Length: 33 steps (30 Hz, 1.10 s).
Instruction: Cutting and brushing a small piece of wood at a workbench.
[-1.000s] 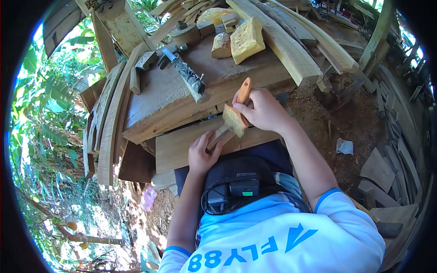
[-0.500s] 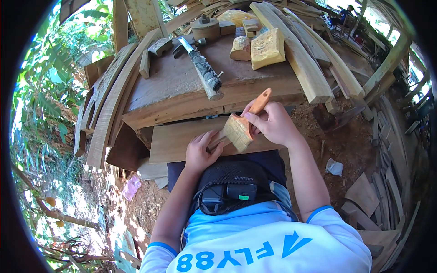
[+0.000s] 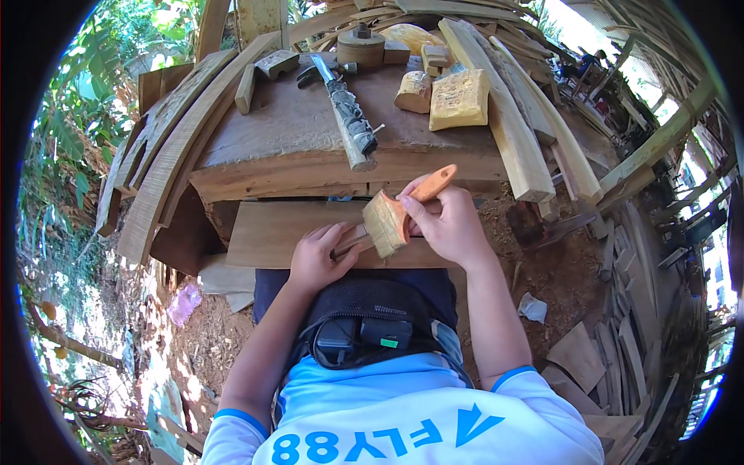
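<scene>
My right hand [image 3: 446,221] grips a wide paintbrush [image 3: 387,222] by its orange wooden handle, its pale bristles tilted down over a narrow wooden piece [image 3: 353,236]. My left hand [image 3: 318,256] holds that piece at its left end. Both hands are over a flat plank [image 3: 260,232] in front of my lap. Beyond it on a thick bench [image 3: 263,167] lie a tool with a wrapped grey handle [image 3: 349,120], a hammer [image 3: 308,74] and yellowish blocks [image 3: 457,97].
Long boards [image 3: 147,205] lean at the bench's left, and long planks [image 3: 504,132] lie at its right. Scrap wood [image 3: 577,356] and a white crumpled scrap [image 3: 533,308] lie on the dirt at right. A distant person [image 3: 589,62] sits at upper right. Foliage fills the left.
The view has turned, bringing more of the right background in. My right hand has tilted the brush handle from near upright toward the right. My left hand keeps hold of the narrow piece.
</scene>
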Each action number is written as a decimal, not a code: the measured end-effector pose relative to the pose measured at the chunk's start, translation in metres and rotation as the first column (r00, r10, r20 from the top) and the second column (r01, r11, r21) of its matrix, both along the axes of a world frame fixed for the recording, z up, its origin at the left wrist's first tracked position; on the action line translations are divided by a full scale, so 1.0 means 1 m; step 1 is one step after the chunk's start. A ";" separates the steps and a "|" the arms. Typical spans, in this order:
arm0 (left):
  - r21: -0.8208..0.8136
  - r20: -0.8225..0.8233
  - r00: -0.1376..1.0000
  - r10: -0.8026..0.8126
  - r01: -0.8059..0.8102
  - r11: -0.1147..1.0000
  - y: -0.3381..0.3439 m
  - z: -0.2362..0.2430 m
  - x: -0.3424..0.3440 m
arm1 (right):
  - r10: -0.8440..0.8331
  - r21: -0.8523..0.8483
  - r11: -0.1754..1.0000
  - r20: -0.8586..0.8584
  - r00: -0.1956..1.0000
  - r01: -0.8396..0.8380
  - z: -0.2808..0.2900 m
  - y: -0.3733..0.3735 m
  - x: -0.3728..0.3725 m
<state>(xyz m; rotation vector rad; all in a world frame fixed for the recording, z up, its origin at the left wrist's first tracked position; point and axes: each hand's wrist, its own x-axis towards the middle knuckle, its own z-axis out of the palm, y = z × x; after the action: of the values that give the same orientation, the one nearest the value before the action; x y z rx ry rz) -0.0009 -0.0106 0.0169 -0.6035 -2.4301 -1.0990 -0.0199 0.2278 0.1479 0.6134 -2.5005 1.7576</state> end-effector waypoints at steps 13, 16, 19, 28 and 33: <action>0.025 -0.035 0.999 -0.005 0.006 1.000 0.003 -0.007 -0.001 | -0.041 0.137 0.990 0.010 0.999 0.039 -0.009 0.006 0.009; 0.017 -0.021 1.000 -0.001 0.002 1.000 0.005 -0.004 0.000 | -0.070 -0.076 0.995 -0.081 0.994 0.064 -0.009 0.002 0.010; 0.047 -0.043 0.998 -0.036 0.038 0.998 0.004 -0.003 -0.001 | -0.043 0.177 0.982 -0.123 0.991 0.064 -0.011 -0.001 0.012; 0.048 -0.013 1.000 -0.002 0.002 0.999 0.005 -0.007 0.000 | 0.127 -0.247 0.966 0.208 0.970 -0.073 -0.019 0.003 0.012; 0.037 -0.029 0.999 0.034 -0.032 0.999 0.007 -0.008 -0.001 | -0.163 -0.083 0.985 -0.203 0.966 0.149 -0.020 0.000 0.015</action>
<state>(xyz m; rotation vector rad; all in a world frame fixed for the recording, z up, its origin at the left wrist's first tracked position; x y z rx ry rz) -0.0016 -0.0032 0.0094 -0.5623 -2.3807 -1.1104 -0.0047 0.2276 0.1281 0.5489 -2.2733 1.6220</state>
